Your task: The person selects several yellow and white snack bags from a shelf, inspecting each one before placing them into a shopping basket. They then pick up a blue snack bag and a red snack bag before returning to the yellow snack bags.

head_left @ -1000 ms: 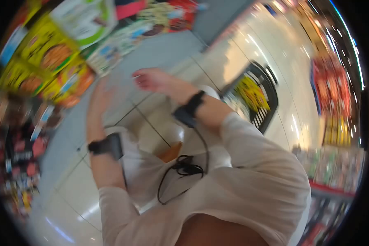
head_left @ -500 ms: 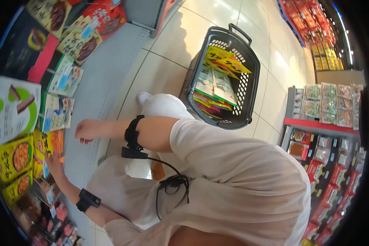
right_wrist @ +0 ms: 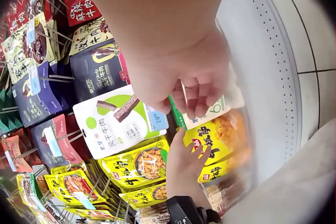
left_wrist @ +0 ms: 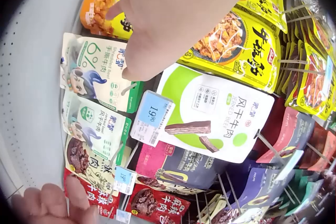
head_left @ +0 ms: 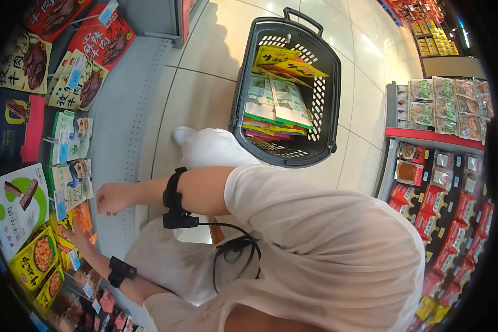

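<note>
My left hand [head_left: 81, 235] reaches to the hanging snack bags, fingers spread at a yellow-and-orange bag [right_wrist: 223, 132]. In the left wrist view, a finger of it lies over the front of that bag [left_wrist: 100, 11], and the thumb overlaps a white-and-green shredded beef bag [left_wrist: 94, 69]. The right hand [head_left: 113, 199] hovers beside the rack with loosely curled fingers and nothing in it. Right wrist view: its fingers [right_wrist: 197, 98] hang in front of the white-and-green bag [right_wrist: 231, 95]. A large white jerky bag [left_wrist: 215, 113] hangs close by.
A black basket [head_left: 337, 94] on the tiled floor holds yellow and white-and-green bags. A grey perforated shelf base [head_left: 130, 110] runs below the rack. Red bags [head_left: 102, 36] hang farther along. Another stocked shelf [head_left: 426, 133] stands at the right. A cable [head_left: 243, 232] hangs across my lap.
Both hands have gone from over the floor to the rack, the left to the yellow-and-orange bag. The head view has turned, bringing the basket fully into sight. Over the last half second the hands barely move.
</note>
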`<control>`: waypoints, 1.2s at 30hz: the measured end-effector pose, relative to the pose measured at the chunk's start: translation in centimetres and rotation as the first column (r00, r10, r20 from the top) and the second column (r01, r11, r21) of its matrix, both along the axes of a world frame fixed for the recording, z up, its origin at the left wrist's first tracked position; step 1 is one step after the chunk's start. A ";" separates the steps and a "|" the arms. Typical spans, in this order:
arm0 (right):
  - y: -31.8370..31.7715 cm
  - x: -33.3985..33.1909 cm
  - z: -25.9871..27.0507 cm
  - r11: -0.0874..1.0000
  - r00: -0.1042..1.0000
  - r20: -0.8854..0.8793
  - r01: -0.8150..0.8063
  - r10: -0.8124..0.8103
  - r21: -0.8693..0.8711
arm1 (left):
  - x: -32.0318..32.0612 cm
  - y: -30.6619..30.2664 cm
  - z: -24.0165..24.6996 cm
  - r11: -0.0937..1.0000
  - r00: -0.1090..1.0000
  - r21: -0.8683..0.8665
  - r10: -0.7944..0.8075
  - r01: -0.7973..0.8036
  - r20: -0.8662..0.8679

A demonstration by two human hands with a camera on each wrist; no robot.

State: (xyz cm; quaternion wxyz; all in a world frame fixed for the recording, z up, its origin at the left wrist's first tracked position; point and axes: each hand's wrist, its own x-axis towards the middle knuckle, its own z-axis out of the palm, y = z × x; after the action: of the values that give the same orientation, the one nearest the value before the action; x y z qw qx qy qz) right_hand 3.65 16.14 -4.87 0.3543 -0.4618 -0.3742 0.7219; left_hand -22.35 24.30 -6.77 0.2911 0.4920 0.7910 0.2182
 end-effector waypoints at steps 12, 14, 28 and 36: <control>-0.8 1.4 1.6 0.934 0.918 -0.195 -0.314 0.344 0.172 | 0.3 1.8 -2.1 0.999 0.972 0.048 -0.003 -0.008 0.236; -0.8 1.3 1.5 0.908 0.901 -0.167 -0.367 0.402 0.204 | 0.0 1.8 -2.1 0.991 0.993 0.130 -0.033 0.018 0.111; 0.3 0.1 2.4 0.855 0.817 -0.252 -0.486 0.518 0.181 | -0.9 1.3 -4.6 0.933 0.999 0.358 -0.019 0.036 -0.050; 0.8 -0.9 2.5 0.854 0.817 -0.249 -0.495 0.520 0.161 | 1.5 0.2 0.4 0.958 0.999 0.287 -0.009 -0.002 0.039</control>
State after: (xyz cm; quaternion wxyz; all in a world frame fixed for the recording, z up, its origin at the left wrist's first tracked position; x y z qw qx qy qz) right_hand 2.74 16.92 -2.38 0.2189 -0.2210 -0.4607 0.8313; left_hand -20.87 24.54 -6.35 0.2329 0.5259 0.7440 0.3400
